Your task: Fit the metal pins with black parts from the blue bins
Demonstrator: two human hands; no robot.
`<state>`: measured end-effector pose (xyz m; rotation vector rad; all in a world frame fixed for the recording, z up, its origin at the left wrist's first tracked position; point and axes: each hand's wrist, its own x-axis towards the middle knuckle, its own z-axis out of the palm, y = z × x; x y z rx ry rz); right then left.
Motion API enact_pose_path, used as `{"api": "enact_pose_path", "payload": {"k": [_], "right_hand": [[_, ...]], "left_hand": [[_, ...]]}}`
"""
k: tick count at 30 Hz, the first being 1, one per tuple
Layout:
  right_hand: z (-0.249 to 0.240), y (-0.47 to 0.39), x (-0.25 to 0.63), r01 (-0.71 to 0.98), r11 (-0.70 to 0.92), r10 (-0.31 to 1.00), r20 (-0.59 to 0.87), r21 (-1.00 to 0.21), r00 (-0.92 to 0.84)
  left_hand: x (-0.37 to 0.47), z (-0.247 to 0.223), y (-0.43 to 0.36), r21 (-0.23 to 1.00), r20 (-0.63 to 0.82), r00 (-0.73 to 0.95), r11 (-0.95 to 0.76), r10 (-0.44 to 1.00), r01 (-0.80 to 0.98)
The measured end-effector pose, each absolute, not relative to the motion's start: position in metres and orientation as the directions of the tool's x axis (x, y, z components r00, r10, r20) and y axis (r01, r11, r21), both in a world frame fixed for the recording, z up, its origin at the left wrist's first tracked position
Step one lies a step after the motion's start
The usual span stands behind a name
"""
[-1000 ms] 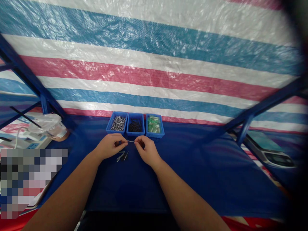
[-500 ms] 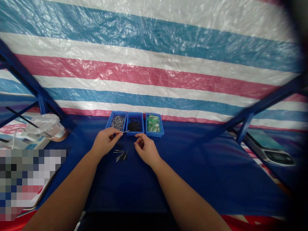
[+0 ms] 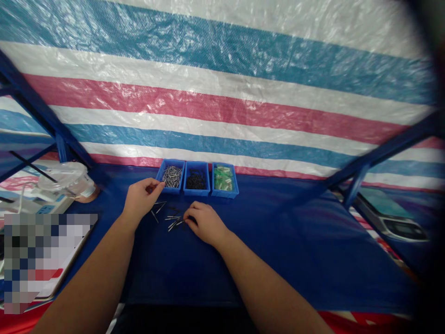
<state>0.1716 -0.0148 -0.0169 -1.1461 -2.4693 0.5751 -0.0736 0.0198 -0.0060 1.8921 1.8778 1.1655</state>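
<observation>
My left hand [image 3: 141, 200] is by the front left corner of the left blue bin [image 3: 158, 177], thumb and forefinger pinched together; whatever lies between them is too small to make out. Loose thin metal pins [image 3: 159, 207] lie just below its fingers. My right hand [image 3: 206, 223] is lower and further right, palm down. Its pinched fingertips touch the right end of a small pile of metal pins [image 3: 173, 223] with dark bits among them. What those fingertips grip is hidden. Short silver metal pieces [image 3: 172, 176] fill the left bin.
The middle blue bin holds small black parts [image 3: 195, 180], the right one green and clear pieces [image 3: 223, 177]. A lidded plastic cup [image 3: 74, 181] and a clipboard [image 3: 66, 264] are at left, a scale [image 3: 392, 222] beyond the blue frame at right. Striped sheeting [image 3: 222, 102] hangs behind.
My left hand has drawn back leftward, and the thin pin at its fingertips no longer shows. My right hand has moved down and left to the pile, its fingers closing.
</observation>
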Motion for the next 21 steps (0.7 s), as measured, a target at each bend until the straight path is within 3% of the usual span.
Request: {"api": "enact_pose_path", "payload": {"k": [4, 8, 12, 21], "right_hand": [[-0.016, -0.013, 0.176, 0.571, 0.616, 0.755, 0.199, -0.543, -0.625], [-0.016, -0.009, 0.184, 0.48, 0.575, 0.796, 0.316, -0.662, -0.517], [-0.015, -0.007, 0.187, 0.448, 0.561, 0.812, 0.359, -0.696, -0.46], [-0.015, -0.009, 0.184, 0.387, 0.564, 0.813, 0.406, -0.73, -0.417]], "left_hand": [[-0.076, -0.004, 0.019, 0.704, 0.382, -0.097, -0.221, 0.919, 0.675], [-0.067, 0.002, 0.013, 0.692, 0.332, 0.229, -0.402, 0.915, 0.599], [-0.048, 0.006, 0.004, 0.649, 0.255, 0.47, -0.51, 0.845, 0.565], [-0.037, 0.009, -0.001, 0.553, 0.133, 0.556, -0.527, 0.821, 0.646]]}}
